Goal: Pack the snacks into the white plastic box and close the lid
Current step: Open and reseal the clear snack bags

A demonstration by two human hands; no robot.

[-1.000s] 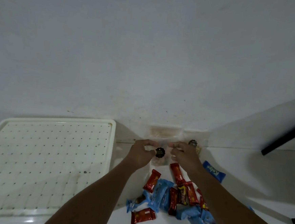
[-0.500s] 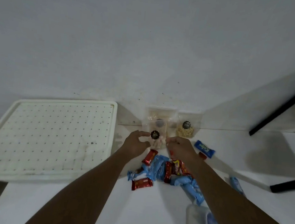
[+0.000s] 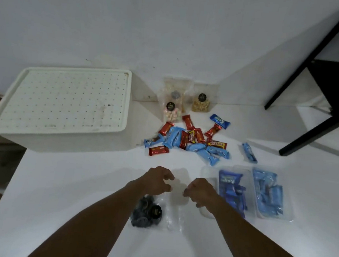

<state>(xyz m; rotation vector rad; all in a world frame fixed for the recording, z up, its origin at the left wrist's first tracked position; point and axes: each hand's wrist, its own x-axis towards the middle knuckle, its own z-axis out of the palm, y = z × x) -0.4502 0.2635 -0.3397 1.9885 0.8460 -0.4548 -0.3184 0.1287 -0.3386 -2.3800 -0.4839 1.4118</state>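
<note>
The white plastic box (image 3: pixel 78 139) stands at the left against the wall, and its dotted lid (image 3: pixel 65 100) lies on top. A pile of red and blue snack bars (image 3: pixel 190 142) lies mid-table. Behind it, a marshmallow pouch (image 3: pixel 171 110) and a nut pouch (image 3: pixel 201 104) lean on the wall. My left hand (image 3: pixel 157 180) and right hand (image 3: pixel 200 191) hover close together in front of the pile, fingers loosely curled, with nothing visible in them. A clear pouch of dark cookies (image 3: pixel 147 212) lies partly under my left forearm.
Two clear trays of blue packs (image 3: pixel 232 190) (image 3: pixel 269 195) lie to the right of my right hand. One blue bar (image 3: pixel 249 152) and a blue Kalpa bar (image 3: pixel 220 121) lie apart from the pile. A black chair (image 3: pixel 317 99) stands at the far right. The table's left edge (image 3: pixel 8 178) is near the box.
Both hands have let go of the marshmallow pouch by the wall and pulled back toward me. The view has tilted down, showing the trays and the cookie pouch.
</note>
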